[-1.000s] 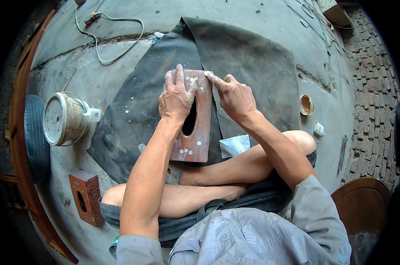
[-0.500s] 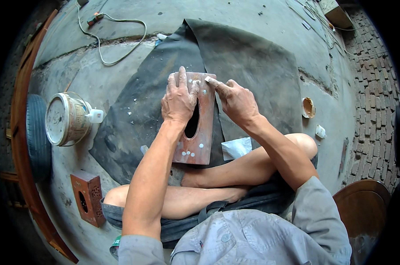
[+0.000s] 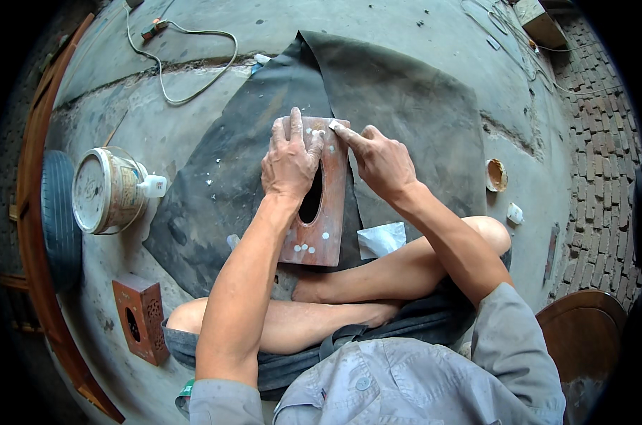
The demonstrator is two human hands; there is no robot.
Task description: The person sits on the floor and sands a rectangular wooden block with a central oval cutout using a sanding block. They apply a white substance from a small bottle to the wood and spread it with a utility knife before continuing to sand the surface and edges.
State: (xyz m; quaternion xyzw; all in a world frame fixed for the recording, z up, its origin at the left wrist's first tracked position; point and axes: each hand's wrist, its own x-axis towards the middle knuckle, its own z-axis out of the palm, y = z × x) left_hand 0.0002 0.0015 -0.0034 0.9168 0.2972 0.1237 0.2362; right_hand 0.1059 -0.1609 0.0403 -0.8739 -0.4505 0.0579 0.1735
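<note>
A reddish-brown wooden tissue box (image 3: 328,209) with a long oval opening and several pale round spots lies on a dark mat (image 3: 420,106) before my crossed legs. My left hand (image 3: 290,163) holds its far left part, thumb on the top face, the other fingers reaching over the left side and far edge. At the far right corner, my right hand (image 3: 381,159) pinches a small whitish piece (image 3: 334,124) against the surface; its material is too small to make out. Right of the box's near end rests a crumpled, clear plastic bag (image 3: 382,240).
A lidded bucket (image 3: 94,191) stands left near a tyre (image 3: 60,219). Another tissue box (image 3: 140,319) with carved sides sits at the lower left. Right of the mat are a small round container (image 3: 496,176) and a white object (image 3: 514,213). A cable (image 3: 193,32) lies far left.
The view has shifted slightly. Both hands stay on the tissue box in nearly the same places, the small whitish piece still at its far right corner.
</note>
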